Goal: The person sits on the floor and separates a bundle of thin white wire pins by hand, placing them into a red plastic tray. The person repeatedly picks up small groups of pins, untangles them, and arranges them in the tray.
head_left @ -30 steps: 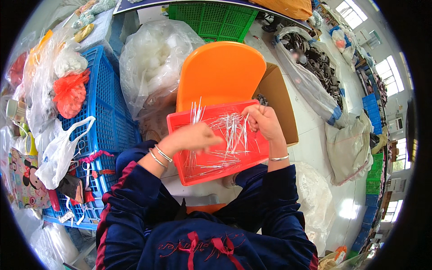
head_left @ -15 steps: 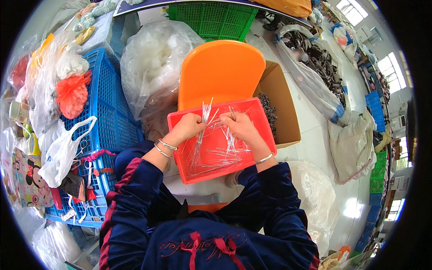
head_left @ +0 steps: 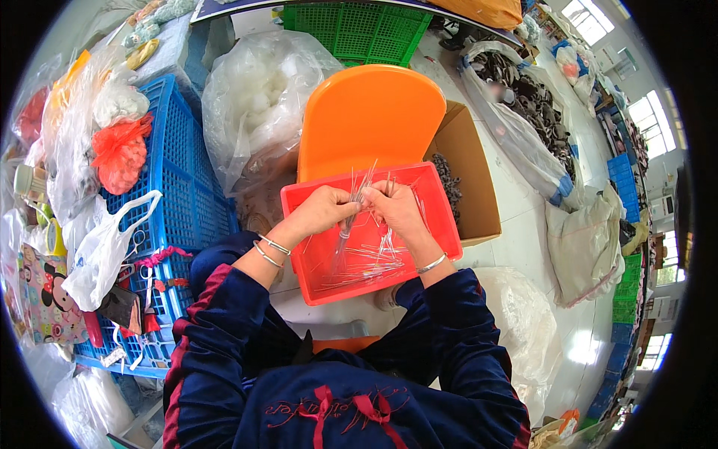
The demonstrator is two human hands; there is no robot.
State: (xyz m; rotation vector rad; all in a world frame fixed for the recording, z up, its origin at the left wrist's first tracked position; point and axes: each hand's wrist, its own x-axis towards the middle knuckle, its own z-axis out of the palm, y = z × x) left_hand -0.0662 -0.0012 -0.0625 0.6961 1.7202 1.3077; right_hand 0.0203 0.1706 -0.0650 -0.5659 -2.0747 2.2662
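Clear plastic strips [head_left: 357,196] stand bunched between your two hands above the red tray [head_left: 441,224], and more of them lie loose on the tray floor toward your body. Your left hand [head_left: 323,212] is closed around the lower part of the bunch, while your right hand [head_left: 396,207] pinches the same bunch from the other side, fingertips meeting over the tray's middle. Keep the bunch over the tray so any strip that slips lands inside the rim, not on your lap. Hold firmly with the left and let the right do the fine sorting; squeezing with both would likely bend the thin strips. Tapping the lower ends on the tray floor should even them up. Behind the tray stands the orange chair back [head_left: 366,120]; to the tray's right sits the open cardboard box [head_left: 467,183], and to its left the blue crate [head_left: 183,187].
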